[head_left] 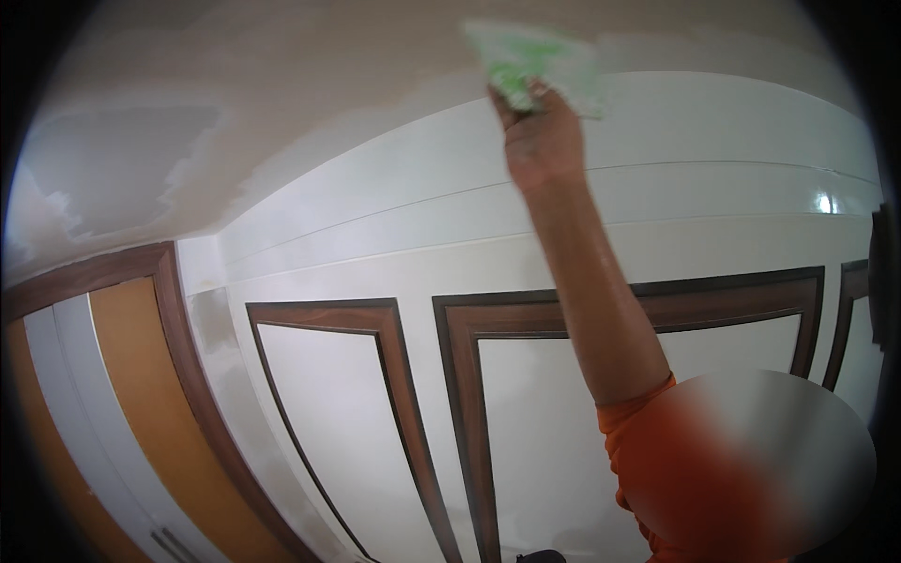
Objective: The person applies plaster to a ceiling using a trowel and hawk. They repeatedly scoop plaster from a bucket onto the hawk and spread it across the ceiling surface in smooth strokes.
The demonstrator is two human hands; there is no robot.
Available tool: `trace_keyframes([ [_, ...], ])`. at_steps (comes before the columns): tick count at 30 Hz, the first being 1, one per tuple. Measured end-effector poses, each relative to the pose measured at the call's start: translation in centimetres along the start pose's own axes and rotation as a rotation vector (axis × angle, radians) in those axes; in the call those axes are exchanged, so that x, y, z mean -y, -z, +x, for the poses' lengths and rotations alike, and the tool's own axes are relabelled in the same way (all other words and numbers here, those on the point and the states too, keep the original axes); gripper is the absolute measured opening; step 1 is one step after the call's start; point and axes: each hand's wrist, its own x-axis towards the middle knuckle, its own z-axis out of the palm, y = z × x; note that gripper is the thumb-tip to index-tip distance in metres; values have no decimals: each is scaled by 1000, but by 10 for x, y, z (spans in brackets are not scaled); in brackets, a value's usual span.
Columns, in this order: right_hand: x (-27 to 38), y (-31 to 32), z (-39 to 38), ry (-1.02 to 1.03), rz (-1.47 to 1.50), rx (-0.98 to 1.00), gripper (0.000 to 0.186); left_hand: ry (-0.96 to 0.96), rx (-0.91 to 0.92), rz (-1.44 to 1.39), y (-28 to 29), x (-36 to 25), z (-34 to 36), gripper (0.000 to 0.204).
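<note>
My right hand [544,141] is raised high against the ceiling [310,84], its bare forearm rising out of an orange sleeve [657,441]. The fingers are closed on a flat, roughly four-sided green-and-white sheet [554,61]. White smears cover much of its green surface, and motion blurs it, so its exact kind cannot be made out. The sheet lies at or very near the ceiling surface, just above where the white wall begins. Beige and grey patches with uneven edges mark the ceiling. My left hand is out of view.
A white wall [357,225] carries brown-framed panels [455,375]. On the left, a wooden door frame [178,310] surrounds orange and silver doors [141,375] with handles low down. A dark object [882,277] stands at the right edge, and a small black one [542,556] shows at the bottom.
</note>
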Motion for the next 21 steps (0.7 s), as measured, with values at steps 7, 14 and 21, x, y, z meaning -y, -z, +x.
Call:
trace_keyframes([
  [7,0,27,-28,288,-781,-62,37,-52,71,-40,-16,-11,26,73],
  [14,80,39,18,967,-1382,35,38,-119,154,-74,-30,-22,47,71],
  [21,138,49,43,1246,-1567,-45,45,-161,222,-99,-46,-33,60,69],
])
